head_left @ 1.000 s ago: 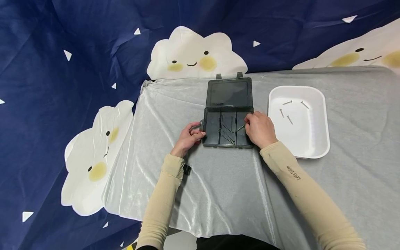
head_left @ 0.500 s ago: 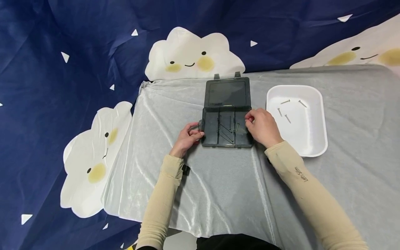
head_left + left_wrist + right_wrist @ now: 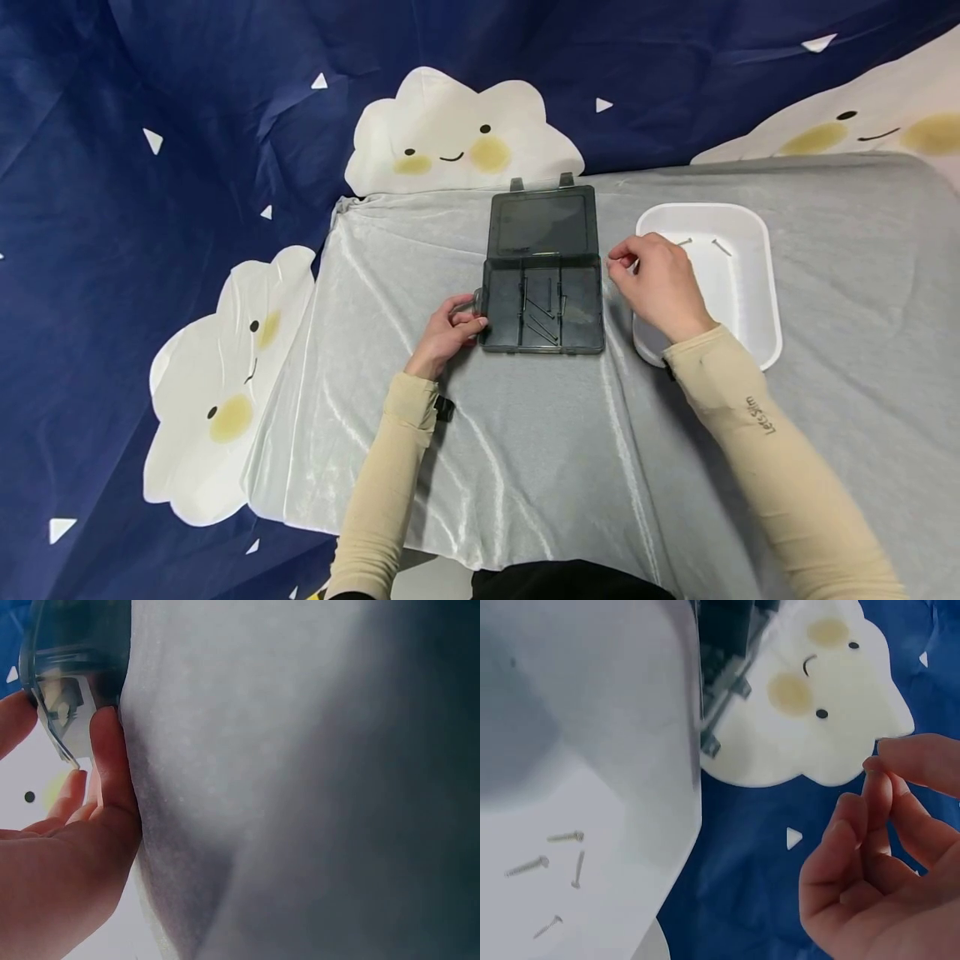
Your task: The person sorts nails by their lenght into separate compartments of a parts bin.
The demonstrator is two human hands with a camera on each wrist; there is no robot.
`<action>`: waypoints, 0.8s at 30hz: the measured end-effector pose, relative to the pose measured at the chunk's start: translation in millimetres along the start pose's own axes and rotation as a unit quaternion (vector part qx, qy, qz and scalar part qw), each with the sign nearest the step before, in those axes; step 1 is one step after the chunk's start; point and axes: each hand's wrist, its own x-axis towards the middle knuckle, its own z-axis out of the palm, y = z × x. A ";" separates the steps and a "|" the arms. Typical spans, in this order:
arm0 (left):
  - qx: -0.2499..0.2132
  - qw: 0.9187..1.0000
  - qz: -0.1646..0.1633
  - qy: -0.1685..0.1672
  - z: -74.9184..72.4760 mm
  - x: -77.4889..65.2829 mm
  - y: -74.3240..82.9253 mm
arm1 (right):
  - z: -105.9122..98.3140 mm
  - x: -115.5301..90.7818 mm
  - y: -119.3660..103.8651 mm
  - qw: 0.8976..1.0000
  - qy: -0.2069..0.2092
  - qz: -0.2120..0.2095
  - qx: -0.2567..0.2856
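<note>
Four screws (image 3: 526,865) right of the box (image 3: 500,321), probably light, stiff, I'd pinch mid-shank; left hand (image 3: 442,337) grips the box, right hand (image 3: 663,282) curls loosely, empty

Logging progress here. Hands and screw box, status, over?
Left hand holds box edge; right hand by white tub, fingers curled, nothing seen held. Lid open, screws inside; four more in tub. No obstruction seen.

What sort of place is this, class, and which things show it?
Probably a makeshift indoor workspace: a dark blue cloud-print fabric backdrop, a grey velvety cloth, and a white rectangular plastic tub holding small silvery metal screws.
</note>
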 end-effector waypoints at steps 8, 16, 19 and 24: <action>-0.002 1.000 0.000 -0.001 0.0 -1.4 1.2 | -30.2 15.4 14.4 1.000 0.021 0.009 -0.010; 0.008 1.000 -0.002 -0.001 -0.3 -1.2 2.0 | -50.3 31.9 45.2 0.996 -0.034 0.065 -0.047; 0.005 1.000 -0.003 -0.003 -0.5 -0.6 1.7 | -50.8 36.6 55.5 0.994 -0.064 0.073 -0.056; 0.002 1.000 -0.002 -0.001 0.1 -1.4 2.2 | -43.9 41.9 73.2 0.987 -0.118 0.081 -0.073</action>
